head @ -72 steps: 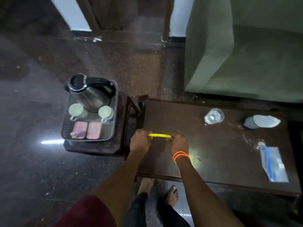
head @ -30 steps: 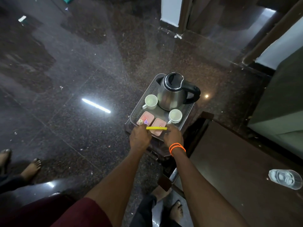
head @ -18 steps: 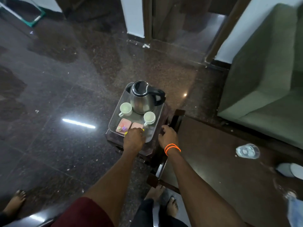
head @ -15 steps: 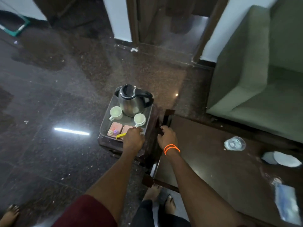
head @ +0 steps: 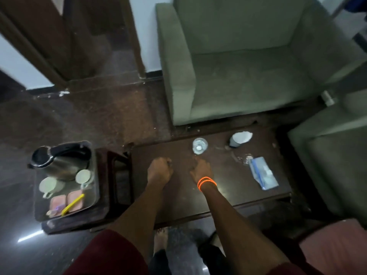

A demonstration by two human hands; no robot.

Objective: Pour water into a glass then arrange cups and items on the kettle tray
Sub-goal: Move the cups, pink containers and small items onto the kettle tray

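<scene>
Both hands, left [head: 159,170] and right [head: 201,169], hovered curled and holding nothing just short of the glass [head: 199,145] on the surface [head: 228,191]; fingertips were blurred. Well left of the glass, the yellow stick [head: 72,204] lay in the kettle tray [head: 95,197].

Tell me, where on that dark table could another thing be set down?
The dark wooden table has bare wood near its front edge, between the right hand and the blue plastic packet, and at its left end beside the left hand. The back strip is crowded: clear drinking glass, grey paper-lidded cup. The grey kettle tray is nearly full.
</scene>
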